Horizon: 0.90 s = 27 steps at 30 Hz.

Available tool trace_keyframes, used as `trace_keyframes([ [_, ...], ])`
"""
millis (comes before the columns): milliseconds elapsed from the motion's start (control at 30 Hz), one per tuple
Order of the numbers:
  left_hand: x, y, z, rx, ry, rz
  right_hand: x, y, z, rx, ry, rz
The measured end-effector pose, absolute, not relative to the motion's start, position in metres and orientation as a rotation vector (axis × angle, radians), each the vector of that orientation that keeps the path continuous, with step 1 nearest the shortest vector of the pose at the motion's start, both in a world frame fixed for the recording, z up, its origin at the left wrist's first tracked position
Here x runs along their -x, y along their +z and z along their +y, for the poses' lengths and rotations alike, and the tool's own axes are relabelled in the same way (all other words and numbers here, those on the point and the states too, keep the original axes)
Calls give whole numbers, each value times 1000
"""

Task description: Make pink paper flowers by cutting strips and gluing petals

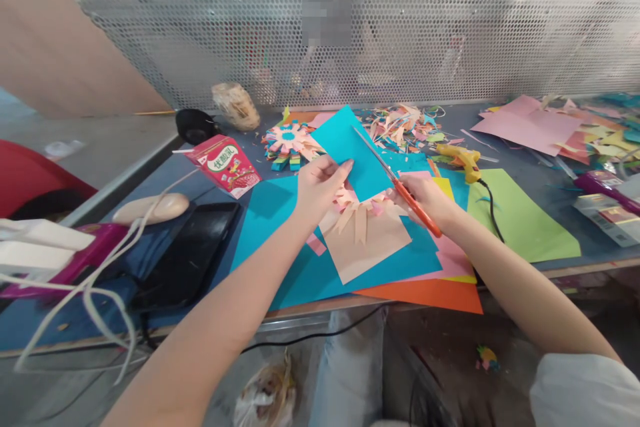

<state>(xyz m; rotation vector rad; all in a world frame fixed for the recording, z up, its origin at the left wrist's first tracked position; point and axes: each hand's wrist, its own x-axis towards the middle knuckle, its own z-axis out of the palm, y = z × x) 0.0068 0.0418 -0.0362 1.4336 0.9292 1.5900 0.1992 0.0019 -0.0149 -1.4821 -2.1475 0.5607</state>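
Observation:
My left hand [320, 187] pinches a teal sheet of paper [353, 150] and holds it up over the table. My right hand [425, 197] grips orange-handled scissors [395, 180], whose blades lie against the teal sheet's right edge. Below both hands lies a beige sheet [367, 243] with strips cut into its top edge, on a stack of teal [280, 227], pink and orange [430, 293] sheets.
A yellow glue gun [464, 160] with a black cord, a green sheet [520, 217], a red drink carton [225, 163], a paper flower [290, 140], paper scraps [405, 123], a black tablet [187, 260] and pink sheets [530, 127] lie around. A perforated metal screen [400, 20] backs the table.

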Motion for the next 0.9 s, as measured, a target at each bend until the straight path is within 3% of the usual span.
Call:
trace_keyframes([
  [900,-9,-34,38,-1518,1376,872,-198,-8,-10,1338,902,-1986],
])
